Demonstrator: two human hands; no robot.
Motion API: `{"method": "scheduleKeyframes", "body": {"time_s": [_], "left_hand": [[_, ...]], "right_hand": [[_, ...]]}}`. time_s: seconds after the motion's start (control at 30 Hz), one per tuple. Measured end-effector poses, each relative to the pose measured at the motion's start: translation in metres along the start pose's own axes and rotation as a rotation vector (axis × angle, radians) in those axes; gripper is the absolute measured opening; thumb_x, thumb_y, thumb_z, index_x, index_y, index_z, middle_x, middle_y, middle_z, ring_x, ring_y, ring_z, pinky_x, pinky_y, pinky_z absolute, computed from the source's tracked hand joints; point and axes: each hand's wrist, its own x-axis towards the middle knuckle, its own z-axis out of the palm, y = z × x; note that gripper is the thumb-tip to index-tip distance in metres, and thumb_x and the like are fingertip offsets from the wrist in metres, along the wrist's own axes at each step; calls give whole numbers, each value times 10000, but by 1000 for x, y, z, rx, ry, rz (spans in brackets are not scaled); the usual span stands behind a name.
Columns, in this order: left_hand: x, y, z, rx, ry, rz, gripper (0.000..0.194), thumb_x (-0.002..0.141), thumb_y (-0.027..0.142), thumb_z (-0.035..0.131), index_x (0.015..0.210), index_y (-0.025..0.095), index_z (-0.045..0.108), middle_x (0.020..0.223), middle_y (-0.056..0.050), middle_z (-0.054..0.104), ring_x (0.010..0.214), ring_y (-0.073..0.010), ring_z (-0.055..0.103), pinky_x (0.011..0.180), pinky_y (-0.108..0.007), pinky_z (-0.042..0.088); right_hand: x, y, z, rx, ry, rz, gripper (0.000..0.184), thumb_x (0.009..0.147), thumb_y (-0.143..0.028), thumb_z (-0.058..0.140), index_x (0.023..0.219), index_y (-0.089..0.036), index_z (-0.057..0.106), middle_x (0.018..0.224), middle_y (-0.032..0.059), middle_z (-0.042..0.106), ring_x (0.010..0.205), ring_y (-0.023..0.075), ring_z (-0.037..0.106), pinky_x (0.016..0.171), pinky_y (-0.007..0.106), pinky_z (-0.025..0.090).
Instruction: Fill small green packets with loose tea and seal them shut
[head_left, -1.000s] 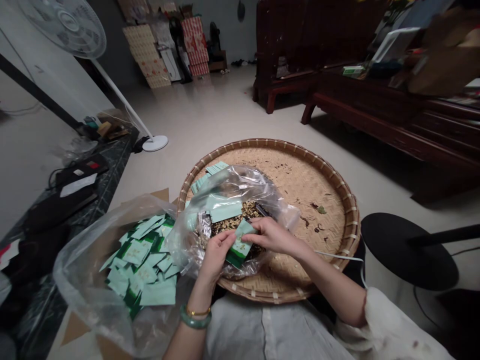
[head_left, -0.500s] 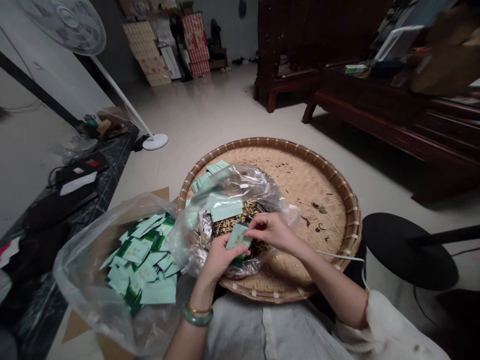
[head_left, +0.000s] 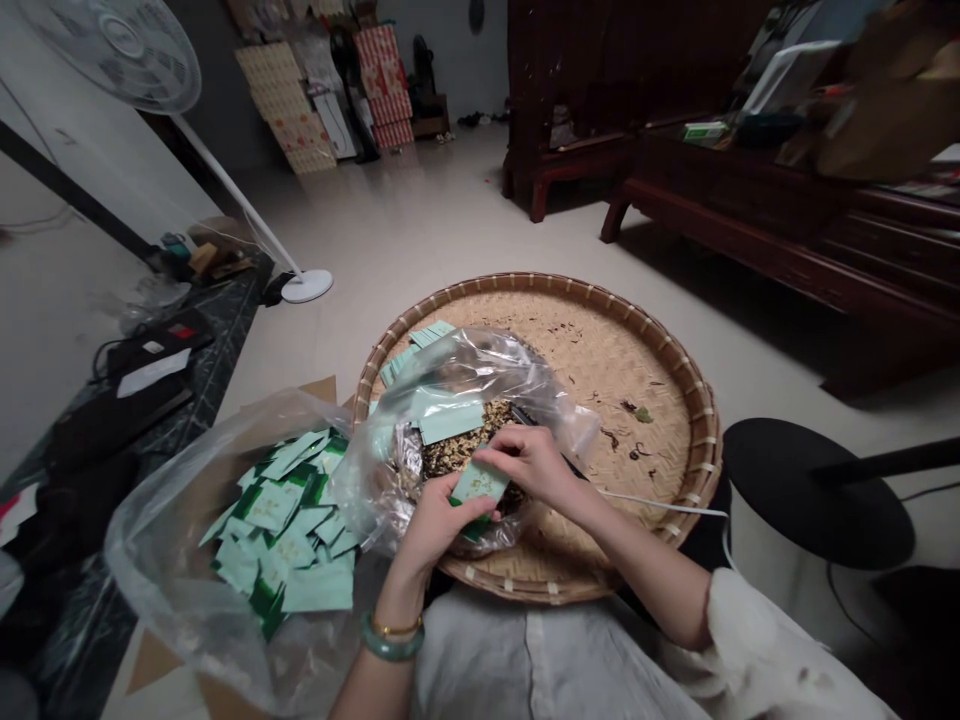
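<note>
My left hand is closed around a small light-green sachet with gold print, thumb across its front. My right hand pinches that sachet's upper edge between thumb and fingers. Both hands are over an open clear plastic bag holding dry, dark-and-yellowish loose leaf-like bits. Flat light-green sachets lie on top of the bits. Beside my right fingers a dark stick-like object shows in part; my hand hides the rest. The bag rests on a round woven bamboo tray.
Left of the tray, another clear bag holds many green sachets. A row of sachets lies at the tray's far left. A white cable crosses the right rim near a black round base. A white fan stands beyond.
My right hand has shifted slightly left along the sachet's upper edge, and the sachet has tilted to show more of its printed face. My left hand keeps its hold.
</note>
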Motion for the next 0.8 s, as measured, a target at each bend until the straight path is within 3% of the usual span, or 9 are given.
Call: {"method": "scheduleKeyframes", "body": {"time_s": [0.1, 0.2, 0.3, 0.4, 0.5, 0.63, 0.8], "left_hand": [[3, -2, -5, -89, 69, -1, 353, 590, 344, 807, 814, 101, 684, 692, -64, 725, 617, -190, 677, 544, -239, 485], [7, -3, -7, -201, 114, 12, 428, 589, 383, 811, 878, 99, 672, 819, -99, 736, 656, -196, 688, 556, -251, 508], [9, -1, -6, -277, 105, 22, 464, 589, 382, 816, 924, 103, 656, 900, -118, 731, 677, -198, 691, 579, -269, 532], [9, 2, -5, -320, 70, 29, 470, 598, 372, 814, 947, 102, 650, 916, -125, 728, 699, -208, 696, 595, -282, 544], [6, 4, -6, -339, 40, 30, 451, 615, 359, 806, 947, 98, 649, 919, -131, 726, 748, -225, 701, 606, -282, 550], [4, 3, -9, -351, 53, 19, 457, 600, 357, 816, 938, 98, 649, 935, -132, 724, 782, -236, 703, 588, -271, 554], [6, -1, -8, -347, 22, -20, 426, 601, 321, 824, 919, 95, 653, 947, -130, 722, 758, -225, 707, 602, -268, 563]], "right_hand": [[-3, 14, -14, -133, 59, 42, 299, 917, -322, 502, 703, -162, 635, 660, 20, 613, 621, 139, 549, 581, 244, 414], [-15, 33, -24, -473, -7, 37, 146, 871, -227, 545, 958, -158, 640, 881, 90, 633, 841, 218, 579, 743, 340, 475], [-28, 51, -18, -696, -56, 58, 511, 775, -125, 607, 1269, -147, 481, 1064, 152, 576, 944, 262, 562, 786, 396, 501], [-31, 63, -6, -744, -34, 49, 698, 720, -36, 589, 1373, -126, 361, 1144, 198, 535, 1007, 292, 547, 836, 438, 501], [-25, 65, -7, -642, -28, 68, 703, 696, -48, 604, 1364, -96, 389, 1175, 211, 530, 1070, 312, 531, 893, 472, 479], [-16, 54, -32, -266, -89, 203, 539, 747, -186, 647, 1266, -105, 525, 1161, 174, 591, 1070, 289, 561, 920, 477, 470], [-15, 28, -53, 286, -322, 364, 473, 824, -328, 627, 1273, -204, 539, 1187, 99, 626, 1023, 213, 614, 879, 402, 517]]}}
